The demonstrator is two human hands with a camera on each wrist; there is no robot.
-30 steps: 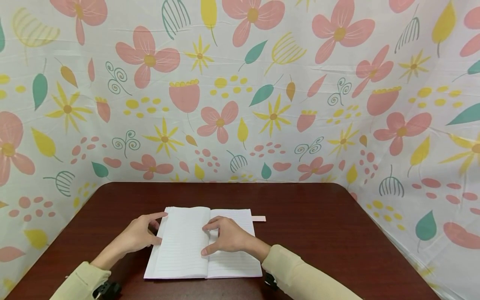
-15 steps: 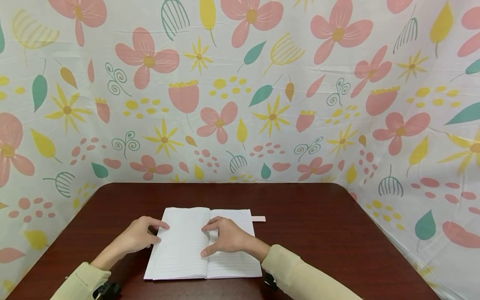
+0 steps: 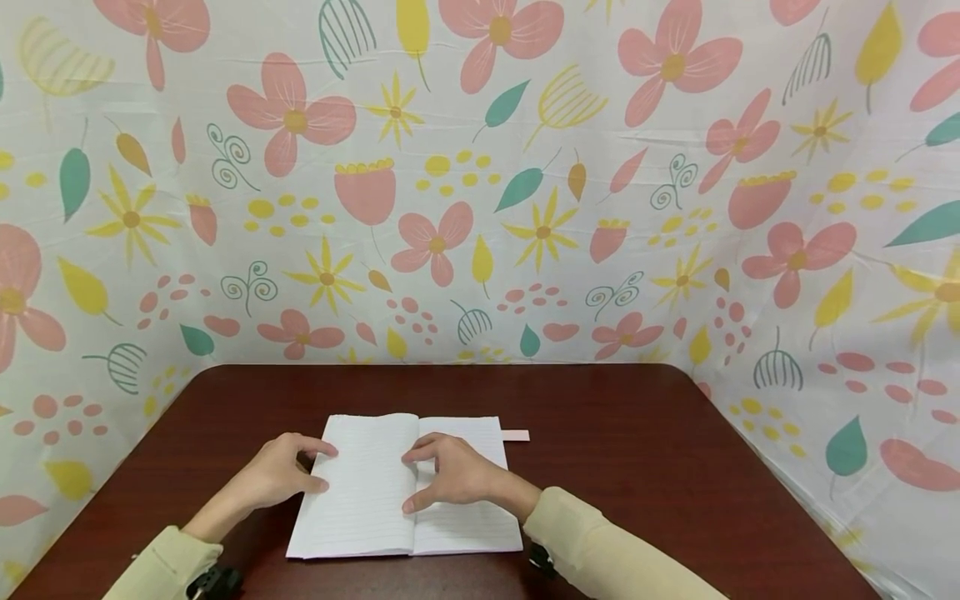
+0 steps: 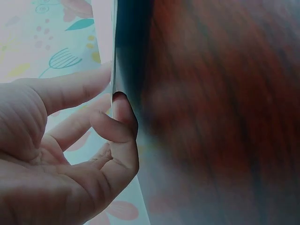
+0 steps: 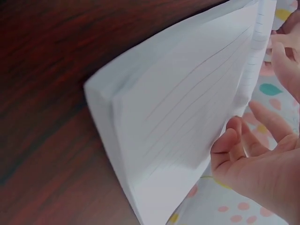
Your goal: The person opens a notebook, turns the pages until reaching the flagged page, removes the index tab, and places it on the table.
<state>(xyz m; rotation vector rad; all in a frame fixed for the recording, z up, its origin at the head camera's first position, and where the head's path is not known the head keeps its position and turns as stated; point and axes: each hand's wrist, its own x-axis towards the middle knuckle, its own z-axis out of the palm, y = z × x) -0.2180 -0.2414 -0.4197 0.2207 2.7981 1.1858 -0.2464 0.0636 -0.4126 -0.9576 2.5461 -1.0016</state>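
Observation:
A lined notebook (image 3: pixel 367 525) lies open on the table, its pages white and without visible writing. At its left edge my left hand (image 3: pixel 273 477) has the index finger and thumb over the page. In the left wrist view, curled fingers of the left hand (image 4: pixel 93 173) reach round the edge to the dark cover side (image 4: pixel 133 33), gripping it. My right hand (image 3: pixel 461 477) rests by the centre fold, thumb and index finger spread apart. The right wrist view shows that right hand (image 5: pixel 262 164) with its fingertips against the lined page (image 5: pixel 178 117), holding nothing.
A pale pink strip (image 3: pixel 516 435) sticks out past the notebook's right edge. The dark red-brown table (image 3: pixel 637 467) has rounded far corners. Behind and beside it hangs a flower-patterned cloth (image 3: pixel 480 183).
The left index fingertip has come down from the page's upper left corner to lower on its left edge, and the thumb has shifted slightly inward. The right hand stays at the fold.

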